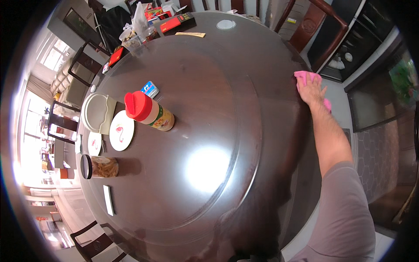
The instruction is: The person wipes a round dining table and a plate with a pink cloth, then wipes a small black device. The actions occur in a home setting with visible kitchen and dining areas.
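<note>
My right hand (311,90) presses a pink cloth (307,76) against the right edge of a round dark wooden table (281,108), its arm stretched out. Part of the cloth hangs below the wrist, beyond the table's edge. My left hand is out of view. On the raised round centre of the table stands a plastic bottle with a red lid (150,113), beside a small blue box (150,89). White plates (122,131), a beige container (98,113) and a jar with a black lid (101,167) are further left.
A thin white rectangular object (108,200) lies at the lower left. Plastic containers (132,42), bags and a black-and-red box (176,23) crowd the far edge, near a white disc (226,24). Wooden chairs (311,26) surround the table. Glass-fronted doors are on the right.
</note>
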The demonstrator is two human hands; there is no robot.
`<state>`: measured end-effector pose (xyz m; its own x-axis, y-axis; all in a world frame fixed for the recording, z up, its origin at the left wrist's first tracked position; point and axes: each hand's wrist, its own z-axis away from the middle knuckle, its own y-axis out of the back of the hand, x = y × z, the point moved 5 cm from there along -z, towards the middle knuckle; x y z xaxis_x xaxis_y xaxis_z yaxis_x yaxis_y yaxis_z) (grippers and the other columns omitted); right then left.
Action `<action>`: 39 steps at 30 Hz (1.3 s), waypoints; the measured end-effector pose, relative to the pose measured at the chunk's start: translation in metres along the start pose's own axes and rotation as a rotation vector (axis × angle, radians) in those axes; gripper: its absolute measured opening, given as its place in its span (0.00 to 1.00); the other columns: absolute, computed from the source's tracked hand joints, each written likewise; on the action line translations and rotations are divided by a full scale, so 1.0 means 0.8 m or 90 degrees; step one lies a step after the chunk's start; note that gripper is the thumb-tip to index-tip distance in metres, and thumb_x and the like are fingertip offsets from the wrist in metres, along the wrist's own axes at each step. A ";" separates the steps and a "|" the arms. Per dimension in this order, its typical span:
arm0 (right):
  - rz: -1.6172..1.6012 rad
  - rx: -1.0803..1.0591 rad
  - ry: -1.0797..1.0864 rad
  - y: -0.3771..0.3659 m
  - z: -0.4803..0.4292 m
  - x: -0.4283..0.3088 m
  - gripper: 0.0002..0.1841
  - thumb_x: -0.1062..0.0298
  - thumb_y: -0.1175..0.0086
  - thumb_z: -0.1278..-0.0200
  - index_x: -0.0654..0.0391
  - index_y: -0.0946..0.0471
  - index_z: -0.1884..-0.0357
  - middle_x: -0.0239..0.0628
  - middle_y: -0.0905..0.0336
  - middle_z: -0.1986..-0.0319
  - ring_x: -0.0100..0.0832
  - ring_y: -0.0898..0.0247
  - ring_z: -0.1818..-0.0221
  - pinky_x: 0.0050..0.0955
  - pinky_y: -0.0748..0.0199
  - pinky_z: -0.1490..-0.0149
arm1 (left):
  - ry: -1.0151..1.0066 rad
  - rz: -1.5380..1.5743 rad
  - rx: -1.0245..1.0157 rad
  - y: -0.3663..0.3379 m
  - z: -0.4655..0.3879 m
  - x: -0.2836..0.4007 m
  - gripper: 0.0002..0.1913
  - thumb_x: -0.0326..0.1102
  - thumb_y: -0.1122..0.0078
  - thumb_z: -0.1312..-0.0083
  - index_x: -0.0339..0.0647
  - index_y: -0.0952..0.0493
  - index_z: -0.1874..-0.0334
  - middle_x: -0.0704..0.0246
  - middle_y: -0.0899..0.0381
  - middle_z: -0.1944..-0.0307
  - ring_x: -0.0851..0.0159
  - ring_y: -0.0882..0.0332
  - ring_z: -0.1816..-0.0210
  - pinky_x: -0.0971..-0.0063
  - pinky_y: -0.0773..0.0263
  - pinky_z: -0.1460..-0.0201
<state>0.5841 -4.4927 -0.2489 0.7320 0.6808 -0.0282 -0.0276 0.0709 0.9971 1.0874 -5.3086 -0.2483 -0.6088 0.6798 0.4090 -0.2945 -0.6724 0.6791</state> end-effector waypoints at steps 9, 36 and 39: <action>0.045 0.022 0.239 0.001 -0.043 -0.141 0.33 0.40 0.62 0.22 0.42 0.42 0.20 0.42 0.49 0.20 0.50 0.58 0.18 0.64 0.61 0.20 | -0.005 -0.050 0.043 -0.005 -0.010 0.011 0.06 0.26 0.35 0.36 0.38 0.25 0.62 0.64 0.24 0.66 0.63 0.26 0.63 0.67 0.26 0.54; -0.097 0.071 0.633 -0.026 0.482 -0.055 0.30 0.48 0.48 0.28 0.62 0.23 0.36 0.54 0.44 0.23 0.58 0.61 0.18 0.73 0.64 0.24 | -0.003 0.084 0.264 0.005 0.033 -0.016 0.07 0.33 0.38 0.33 0.37 0.19 0.66 0.58 0.20 0.67 0.55 0.19 0.64 0.64 0.23 0.58; -0.080 0.063 0.637 -0.037 0.543 -0.063 0.32 0.47 0.50 0.27 0.62 0.25 0.33 0.55 0.46 0.22 0.58 0.61 0.18 0.73 0.66 0.24 | 0.037 0.119 0.307 0.010 0.052 -0.045 0.06 0.32 0.40 0.32 0.37 0.18 0.65 0.58 0.19 0.67 0.56 0.19 0.64 0.64 0.23 0.58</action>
<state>0.8436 -4.8456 -0.2467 -0.1825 0.9740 -0.1345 0.1004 0.1545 0.9829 1.1376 -5.3263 -0.2328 -0.6628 0.5339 0.5251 0.1882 -0.5600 0.8069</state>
